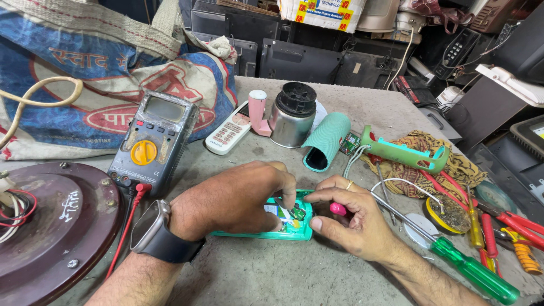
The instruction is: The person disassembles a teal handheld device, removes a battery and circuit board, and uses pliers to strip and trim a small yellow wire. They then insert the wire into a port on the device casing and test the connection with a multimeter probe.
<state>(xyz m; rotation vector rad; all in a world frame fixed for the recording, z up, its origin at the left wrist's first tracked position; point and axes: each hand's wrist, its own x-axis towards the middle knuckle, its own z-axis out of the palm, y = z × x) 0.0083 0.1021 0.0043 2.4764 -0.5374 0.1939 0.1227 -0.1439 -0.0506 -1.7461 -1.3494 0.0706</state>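
Green plastic, thin and light, made up the small opened device (283, 226) that lay flat on the grey tabletop (272, 277) between my two hands. My left hand (232, 201) covered most of it from above, fingers curled down over its open face, where a bit of circuit board showed; the grip there was pressed onto the casing, steadying it. My right hand (351, 218) sat just beside it at the right edge, pinching a small pink-tipped tool (338, 209) between thumb and fingers, its point aimed into the housing.

I judged the shell light enough to skate on the tabletop if pushed, and the exposed board fragile, so the rim of the casing seemed the safe place to hold, not the parts inside.

A grey multimeter (153, 141) with a yellow dial lay to the upper left, its red lead running down past my watch. Behind stood a steel jar (292, 116), a teal sleeve (327, 141) and a white remote (228, 135). A green-handled screwdriver (470, 271) lay at the right, near a green soldering tool (405, 153) on a patterned cloth.
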